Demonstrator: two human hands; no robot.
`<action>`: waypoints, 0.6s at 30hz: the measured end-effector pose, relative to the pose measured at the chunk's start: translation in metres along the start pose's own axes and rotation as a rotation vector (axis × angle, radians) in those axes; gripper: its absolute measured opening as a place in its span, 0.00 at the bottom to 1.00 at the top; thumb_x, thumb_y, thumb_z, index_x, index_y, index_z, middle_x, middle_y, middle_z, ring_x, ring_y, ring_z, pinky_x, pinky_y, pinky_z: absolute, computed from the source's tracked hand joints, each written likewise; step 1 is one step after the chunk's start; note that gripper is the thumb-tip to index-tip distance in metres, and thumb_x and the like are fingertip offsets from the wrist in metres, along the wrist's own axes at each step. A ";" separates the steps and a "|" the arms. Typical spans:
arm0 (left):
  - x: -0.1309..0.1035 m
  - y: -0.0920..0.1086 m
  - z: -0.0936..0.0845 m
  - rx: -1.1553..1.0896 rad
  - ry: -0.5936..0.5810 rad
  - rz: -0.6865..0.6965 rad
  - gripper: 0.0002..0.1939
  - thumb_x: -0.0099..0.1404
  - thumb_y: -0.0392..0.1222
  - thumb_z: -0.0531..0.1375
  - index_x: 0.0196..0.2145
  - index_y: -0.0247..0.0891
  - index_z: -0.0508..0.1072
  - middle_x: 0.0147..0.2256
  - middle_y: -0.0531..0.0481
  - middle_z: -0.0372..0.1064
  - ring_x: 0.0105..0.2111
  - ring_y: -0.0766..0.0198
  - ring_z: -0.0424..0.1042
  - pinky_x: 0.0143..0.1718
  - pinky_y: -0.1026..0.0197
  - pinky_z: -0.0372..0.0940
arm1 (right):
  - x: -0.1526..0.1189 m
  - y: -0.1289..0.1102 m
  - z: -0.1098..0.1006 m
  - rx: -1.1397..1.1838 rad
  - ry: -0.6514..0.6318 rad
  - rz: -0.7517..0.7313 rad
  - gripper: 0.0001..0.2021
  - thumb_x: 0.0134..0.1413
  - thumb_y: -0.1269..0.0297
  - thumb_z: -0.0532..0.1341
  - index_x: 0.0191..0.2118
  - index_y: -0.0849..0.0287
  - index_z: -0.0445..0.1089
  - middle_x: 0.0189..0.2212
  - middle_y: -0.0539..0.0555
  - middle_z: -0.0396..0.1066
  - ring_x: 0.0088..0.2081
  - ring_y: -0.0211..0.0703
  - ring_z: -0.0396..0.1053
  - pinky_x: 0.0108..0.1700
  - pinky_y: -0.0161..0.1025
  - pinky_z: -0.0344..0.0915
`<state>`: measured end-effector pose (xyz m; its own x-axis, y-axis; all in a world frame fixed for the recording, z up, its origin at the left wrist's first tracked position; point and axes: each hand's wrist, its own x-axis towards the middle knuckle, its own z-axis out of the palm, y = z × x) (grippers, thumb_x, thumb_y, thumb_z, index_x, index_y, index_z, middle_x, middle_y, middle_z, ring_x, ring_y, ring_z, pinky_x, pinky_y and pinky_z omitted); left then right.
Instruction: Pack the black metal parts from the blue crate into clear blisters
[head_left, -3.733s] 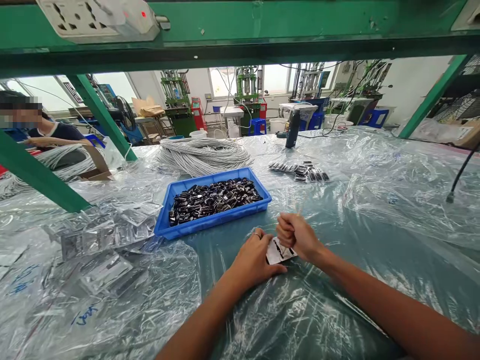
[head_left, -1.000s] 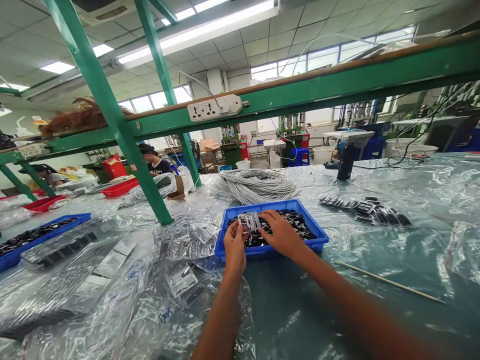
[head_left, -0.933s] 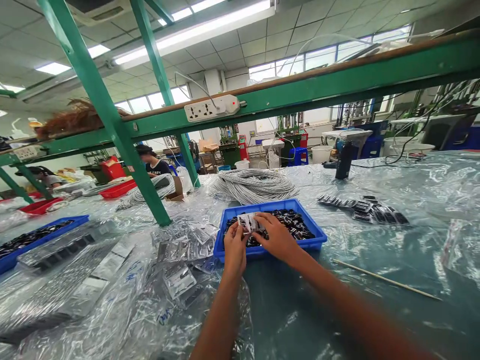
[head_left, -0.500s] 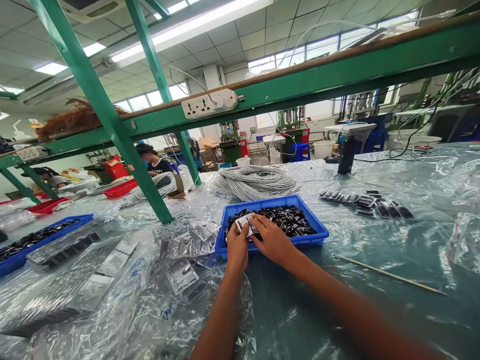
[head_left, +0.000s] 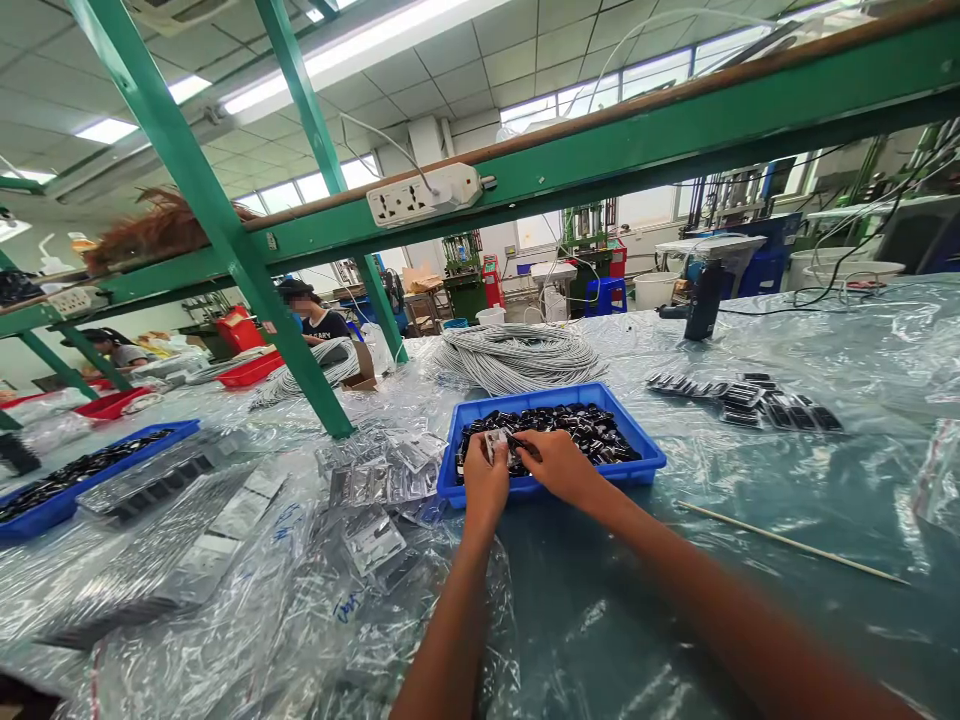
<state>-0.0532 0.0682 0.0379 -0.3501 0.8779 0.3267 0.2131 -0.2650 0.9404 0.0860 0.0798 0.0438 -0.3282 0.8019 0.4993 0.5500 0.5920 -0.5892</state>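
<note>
A blue tray full of small black parts stands on the plastic-covered table. Over its near left part my left hand is closed on a small pale card. Close beside it, my right hand pinches a small black part against the right side of the card. Fine details of both items are too small to make out. Several flat silvery packets lie to the left of the tray.
Behind the tray lies a coil of grey cable. A thin stick and black pieces are at the right. Another blue tray is at the left. A green frame rises from the table; a person sits beyond.
My right fingers have drawn together and now pinch a black part at the card. The card is more covered by my fingers. The whole view has shifted slightly.
</note>
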 end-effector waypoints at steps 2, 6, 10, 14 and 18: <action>-0.002 -0.001 0.002 0.044 0.018 -0.014 0.04 0.57 0.38 0.62 0.32 0.39 0.70 0.30 0.49 0.72 0.32 0.57 0.71 0.36 0.59 0.61 | 0.000 -0.003 -0.002 -0.020 -0.016 0.012 0.13 0.60 0.74 0.58 0.48 0.64 0.75 0.37 0.59 0.80 0.38 0.46 0.78 0.41 0.37 0.71; -0.004 -0.004 0.005 0.048 0.070 -0.021 0.05 0.57 0.37 0.62 0.32 0.40 0.69 0.31 0.48 0.73 0.34 0.55 0.72 0.38 0.57 0.62 | -0.003 -0.012 -0.005 -0.259 -0.057 0.014 0.13 0.63 0.72 0.56 0.49 0.64 0.73 0.37 0.60 0.79 0.39 0.48 0.77 0.40 0.38 0.69; -0.006 -0.003 0.008 0.041 0.161 -0.071 0.07 0.56 0.35 0.63 0.31 0.41 0.67 0.30 0.48 0.72 0.34 0.54 0.72 0.39 0.56 0.62 | -0.008 -0.025 -0.001 -0.550 -0.127 -0.088 0.10 0.61 0.76 0.55 0.41 0.65 0.73 0.34 0.62 0.78 0.37 0.50 0.76 0.36 0.37 0.65; -0.005 -0.002 0.007 0.046 0.223 -0.103 0.09 0.54 0.35 0.64 0.30 0.42 0.65 0.28 0.50 0.69 0.33 0.54 0.71 0.41 0.55 0.61 | -0.013 -0.037 0.006 -0.632 -0.129 -0.070 0.10 0.58 0.80 0.54 0.37 0.64 0.72 0.32 0.64 0.77 0.36 0.50 0.76 0.33 0.37 0.63; 0.002 -0.005 -0.004 0.029 0.300 -0.148 0.09 0.55 0.36 0.63 0.30 0.42 0.64 0.28 0.52 0.66 0.34 0.55 0.70 0.43 0.54 0.61 | -0.013 -0.037 0.004 -0.638 -0.113 0.002 0.11 0.60 0.78 0.53 0.38 0.63 0.73 0.32 0.63 0.77 0.36 0.51 0.76 0.31 0.37 0.62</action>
<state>-0.0588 0.0700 0.0347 -0.6308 0.7486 0.2043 0.1642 -0.1285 0.9780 0.0670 0.0480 0.0564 -0.3860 0.8272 0.4084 0.8877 0.4535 -0.0794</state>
